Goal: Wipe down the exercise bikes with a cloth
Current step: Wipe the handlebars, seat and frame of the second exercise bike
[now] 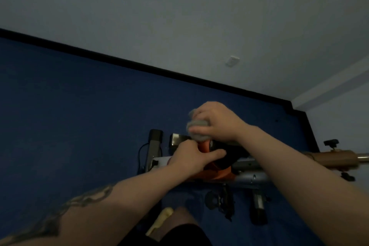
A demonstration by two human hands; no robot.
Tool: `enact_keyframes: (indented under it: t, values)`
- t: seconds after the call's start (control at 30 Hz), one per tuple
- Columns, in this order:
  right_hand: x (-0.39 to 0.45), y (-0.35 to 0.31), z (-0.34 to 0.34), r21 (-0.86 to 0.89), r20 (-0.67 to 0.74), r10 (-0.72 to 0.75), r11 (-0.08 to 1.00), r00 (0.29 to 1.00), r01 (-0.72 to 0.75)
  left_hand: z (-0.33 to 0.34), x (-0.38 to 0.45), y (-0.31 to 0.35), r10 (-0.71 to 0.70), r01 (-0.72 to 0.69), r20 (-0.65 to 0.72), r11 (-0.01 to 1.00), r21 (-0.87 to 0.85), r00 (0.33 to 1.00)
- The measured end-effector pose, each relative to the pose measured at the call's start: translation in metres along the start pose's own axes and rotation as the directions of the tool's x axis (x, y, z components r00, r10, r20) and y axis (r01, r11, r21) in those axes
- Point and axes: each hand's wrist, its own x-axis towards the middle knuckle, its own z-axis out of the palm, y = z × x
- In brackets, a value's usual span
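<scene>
- The right hand (215, 121), just right of the frame's centre, has its grip bunched around a grey cloth (196, 126), pressing it onto the exercise bike (219, 158) below centre.
- The left hand (191, 156) sits just below, fingers curled over the bike's orange-and-black part.
- Blue floor (69, 116) fills the left; a pale wall (179, 6) spans the top.

Count: two hands, left hand (189, 156) and right hand (216, 121), one grey cloth (196, 126), one exercise bike (219, 163) with an orange-and-black body. Also one wall socket (232, 61), one black cable (140, 154), one tan padded bar (331, 159), one yellow sandal (159, 221). Two black knobs (331, 142) at far right; pedals too dark to count.
</scene>
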Motion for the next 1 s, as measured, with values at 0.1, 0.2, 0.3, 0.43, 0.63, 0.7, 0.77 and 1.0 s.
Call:
enact_keyframes:
  t: [0.1, 0.2, 0.3, 0.43, 0.63, 0.7, 0.77, 1.0]
  values:
    - [0.017, 0.0, -0.002, 0.084, -0.044, 0.218, 0.973, 0.975, -0.214, 0.001, 0.0, 0.002, -0.059, 0.06, 0.028, 0.998, -0.028, 0.998]
    - [0.013, -0.006, 0.009, -0.07, -0.064, 0.13, 0.988, 0.989, -0.135, 0.006, -0.004, 0.002, -0.037, 0.039, 0.022, 0.995, -0.088, 0.999]
    - [0.003, -0.005, 0.004, -0.102, 0.08, -0.114, 0.987, 0.99, 0.122, 0.006, -0.002, -0.001, -0.022, 0.02, -0.011, 0.991, -0.132, 1.0]
    - [0.018, 0.011, -0.013, -0.089, 0.209, -0.091, 0.99, 0.974, 0.111, 0.022, -0.01, -0.001, -0.161, 0.131, -0.059, 0.931, -0.341, 0.985]
    - [-0.02, -0.01, 0.02, -0.015, -0.066, -0.229, 0.973, 0.971, 0.229, 0.057, -0.019, 0.0, -0.062, -0.036, -0.332, 0.959, -0.281, 0.941]
    - [-0.032, -0.004, 0.017, 0.048, -0.047, -0.362, 0.93, 0.931, 0.364, 0.066, -0.021, 0.0, -0.019, -0.074, -0.381, 0.971, -0.228, 0.924]
    - [-0.02, 0.012, 0.008, 0.005, -0.098, -0.369, 0.929, 0.924, 0.371, 0.07, -0.02, -0.002, -0.054, -0.037, -0.409, 0.977, -0.211, 0.911]
    - [-0.032, 0.004, 0.025, 0.217, -0.301, -0.021, 0.972, 0.954, 0.09, 0.063, -0.016, -0.002, -0.075, 0.008, -0.372, 0.984, -0.18, 0.925]
